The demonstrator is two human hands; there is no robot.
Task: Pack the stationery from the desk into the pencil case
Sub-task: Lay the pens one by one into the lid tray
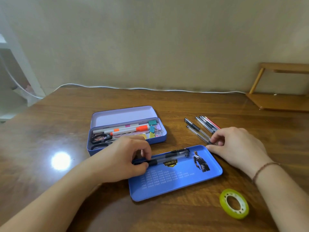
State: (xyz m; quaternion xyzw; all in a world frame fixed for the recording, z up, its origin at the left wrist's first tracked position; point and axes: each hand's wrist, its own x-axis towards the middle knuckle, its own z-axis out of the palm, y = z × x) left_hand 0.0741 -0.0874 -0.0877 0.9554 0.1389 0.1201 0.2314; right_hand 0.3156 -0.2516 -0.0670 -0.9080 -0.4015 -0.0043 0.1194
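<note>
The tray (pixel 175 186) was blue, printed with pale number rows, a yellow-black emblem and a dark-clad figure. The case (pixel 157 138) was blue with a lilac lid (pixel 122 115). Markers (pixel 128 128) were white with orange bands. Clips (pixel 152 126) were teal and yellow. The tape (pixel 234 203) was yellow-green. The desk (pixel 50 131) was brown woodgrain.

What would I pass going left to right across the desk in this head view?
Open purple metal pencil case with scissors and markers inside → blue tray insert with the left hand on a pen → loose clear pens under the right hand → wooden stand at the far right.
</note>
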